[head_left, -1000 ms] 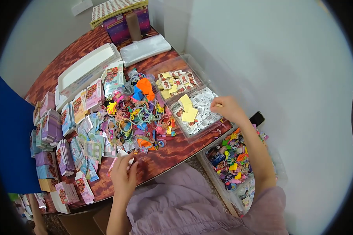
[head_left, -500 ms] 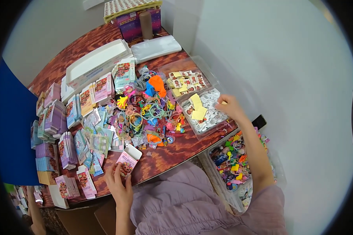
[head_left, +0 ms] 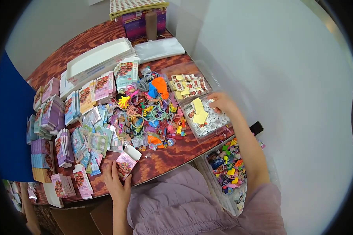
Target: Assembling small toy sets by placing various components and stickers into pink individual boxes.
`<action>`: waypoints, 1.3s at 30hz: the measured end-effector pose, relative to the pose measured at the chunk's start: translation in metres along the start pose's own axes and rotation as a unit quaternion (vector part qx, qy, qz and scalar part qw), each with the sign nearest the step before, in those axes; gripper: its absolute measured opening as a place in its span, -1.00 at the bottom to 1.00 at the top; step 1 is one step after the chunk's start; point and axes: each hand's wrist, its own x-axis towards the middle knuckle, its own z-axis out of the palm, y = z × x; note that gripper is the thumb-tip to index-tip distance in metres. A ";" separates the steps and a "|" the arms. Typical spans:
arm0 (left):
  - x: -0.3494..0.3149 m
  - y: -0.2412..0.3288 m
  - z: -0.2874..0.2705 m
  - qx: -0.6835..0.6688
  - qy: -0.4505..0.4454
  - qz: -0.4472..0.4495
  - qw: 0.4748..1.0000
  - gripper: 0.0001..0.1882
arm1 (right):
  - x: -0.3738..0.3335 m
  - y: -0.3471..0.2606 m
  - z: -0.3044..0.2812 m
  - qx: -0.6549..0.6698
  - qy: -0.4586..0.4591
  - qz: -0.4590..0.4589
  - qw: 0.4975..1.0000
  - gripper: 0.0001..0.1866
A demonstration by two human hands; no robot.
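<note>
My left hand point(head_left: 117, 184) holds a small pink printed box point(head_left: 126, 163) at the table's front edge, fingers along its left side and thumb at its near end. The box's white top flap stands open. My right hand point(head_left: 222, 103) reaches into a clear plastic tray point(head_left: 202, 135) on the right. Its fingers are pinched together over small white packets point(head_left: 213, 122); what lies between them is too small to make out. Yellow slips point(head_left: 200, 116) rest on the packets. The tray's farther compartment has printed cards point(head_left: 189, 84) with red-brown pictures.
A heap of colourful small toys and bands point(head_left: 149, 111) covers the table's middle. Stacks of printed boxes point(head_left: 53, 113) stand left, beside foil packets point(head_left: 78, 145). A white carton tray point(head_left: 100, 58) lies behind. Below the right edge sits a toy-filled bin point(head_left: 227, 168), near a phone point(head_left: 256, 127).
My right hand has moved slightly left and down to the white packets, its fingers now among them. My left hand still holds the pink box. The whole view has shifted a little.
</note>
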 end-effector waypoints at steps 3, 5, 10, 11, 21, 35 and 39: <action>0.001 0.002 -0.004 0.000 0.005 0.003 1.000 -0.22 | 0.001 0.006 0.021 -0.076 0.048 -0.006 0.996 -0.69; 0.004 0.004 -0.004 -0.003 0.009 0.005 1.000 -0.22 | 0.006 0.020 0.021 -0.133 0.092 -0.094 0.982 -0.73; 0.006 0.005 -0.008 -0.039 -0.006 -0.023 0.999 -0.22 | -0.005 0.029 0.018 0.023 0.155 -0.106 0.982 -0.77; 0.005 0.005 -0.011 -0.038 -0.004 -0.029 0.999 -0.22 | -0.017 0.018 0.019 0.100 0.151 -0.069 0.981 -0.79; -0.008 0.004 -0.035 -0.316 -0.002 0.005 0.949 -0.37 | -0.106 -0.035 0.037 0.357 -0.029 -0.089 0.930 -0.86; -0.011 0.029 -0.021 -0.272 -0.052 -0.016 0.961 -0.21 | -0.168 -0.098 0.176 0.438 -0.250 -0.064 0.861 -0.85; -0.015 0.022 -0.024 -0.239 -0.037 -0.006 0.970 -0.20 | -0.165 -0.089 0.195 0.536 -0.338 0.001 0.774 -0.87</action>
